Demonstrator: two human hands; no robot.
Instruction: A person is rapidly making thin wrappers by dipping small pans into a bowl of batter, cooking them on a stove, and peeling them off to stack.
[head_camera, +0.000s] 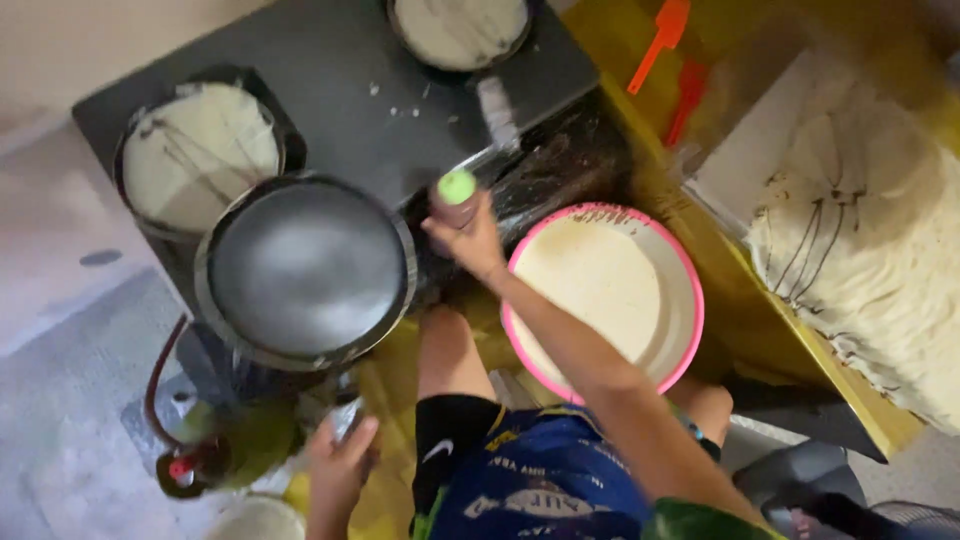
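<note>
One dark stove top (330, 70) fills the upper left, and it carries three round pans. Two of them, a pan at the left (198, 152) and a pan at the top edge (460, 30), each hold a thin pale sheet of batter. The third, a steel pan (308, 268), is the biggest and sits nearest the person, its inside grey and steamy.

To the right, one large stack of pale thin sheets (870, 250) lies on a yellow table (760, 310), spilling over a white board (750, 150).

One pink-rimmed bowl (600, 295) of cream batter stands between the stove and the table, just beside the person's knees.

Two orange spatulas (655, 45) lie on the yellow table near the top, side by side.

The right hand (468, 235) reaches forward over the bowl's left rim and is closed around one small bottle with a green cap (457, 190), held upright at the stove's near edge, close to the steel pan.

The left hand (340, 460) hangs low beside the left knee, fingers loosely curled; whether it holds anything cannot be told.
</note>
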